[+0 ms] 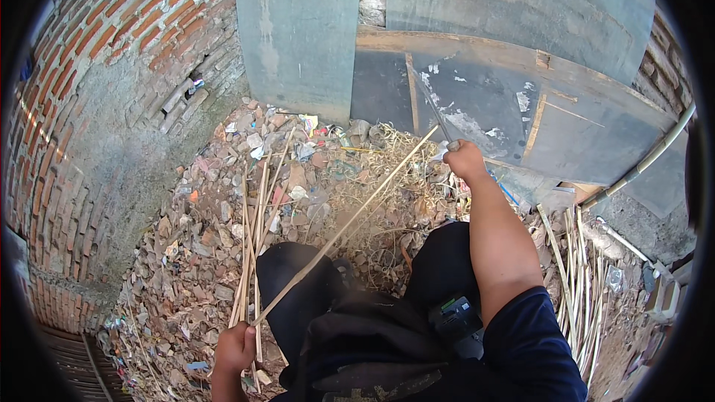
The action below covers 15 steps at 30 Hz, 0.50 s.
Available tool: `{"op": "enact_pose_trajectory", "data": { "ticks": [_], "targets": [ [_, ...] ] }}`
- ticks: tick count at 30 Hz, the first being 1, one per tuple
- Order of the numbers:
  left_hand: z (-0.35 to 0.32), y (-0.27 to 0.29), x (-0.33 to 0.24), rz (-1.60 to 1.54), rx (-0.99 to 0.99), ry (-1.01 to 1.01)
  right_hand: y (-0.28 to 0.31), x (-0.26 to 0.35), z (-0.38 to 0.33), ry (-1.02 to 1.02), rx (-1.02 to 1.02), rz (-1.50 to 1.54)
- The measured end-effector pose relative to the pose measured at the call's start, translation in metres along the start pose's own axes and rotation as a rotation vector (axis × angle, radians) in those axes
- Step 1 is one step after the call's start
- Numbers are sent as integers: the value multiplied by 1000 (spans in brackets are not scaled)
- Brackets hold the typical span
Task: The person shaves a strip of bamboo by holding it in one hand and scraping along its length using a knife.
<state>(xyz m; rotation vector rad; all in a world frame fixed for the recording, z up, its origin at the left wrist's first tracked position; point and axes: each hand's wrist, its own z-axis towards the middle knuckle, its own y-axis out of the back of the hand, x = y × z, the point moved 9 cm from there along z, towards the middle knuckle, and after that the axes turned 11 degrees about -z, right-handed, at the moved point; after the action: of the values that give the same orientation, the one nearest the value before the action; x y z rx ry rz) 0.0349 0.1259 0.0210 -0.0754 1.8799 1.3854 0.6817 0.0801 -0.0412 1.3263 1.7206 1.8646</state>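
Here I am mid-stroke on a long bamboo strip (342, 231), my left hand (235, 350) closed on its near end and my right hand (463, 158) fisted round a blade (430, 100) at its far tip above the rubble (194, 253), so I judge steady pressure comes next.

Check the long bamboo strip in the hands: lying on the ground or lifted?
Lifted. The bamboo strip slants above the knees, its low end in the left hand, its far end near the right hand, which grips a blade.
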Motion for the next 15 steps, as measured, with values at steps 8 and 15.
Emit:
{"op": "enact_pose_trajectory", "data": {
  "ticks": [8,15],
  "targets": [
    [-3,5,4,-20,-39,2,9,-10,-2,-104,-176,629],
    [20,56,-36,375,-224,-75,32,40,-17,123,-155,637]
  ]
}}
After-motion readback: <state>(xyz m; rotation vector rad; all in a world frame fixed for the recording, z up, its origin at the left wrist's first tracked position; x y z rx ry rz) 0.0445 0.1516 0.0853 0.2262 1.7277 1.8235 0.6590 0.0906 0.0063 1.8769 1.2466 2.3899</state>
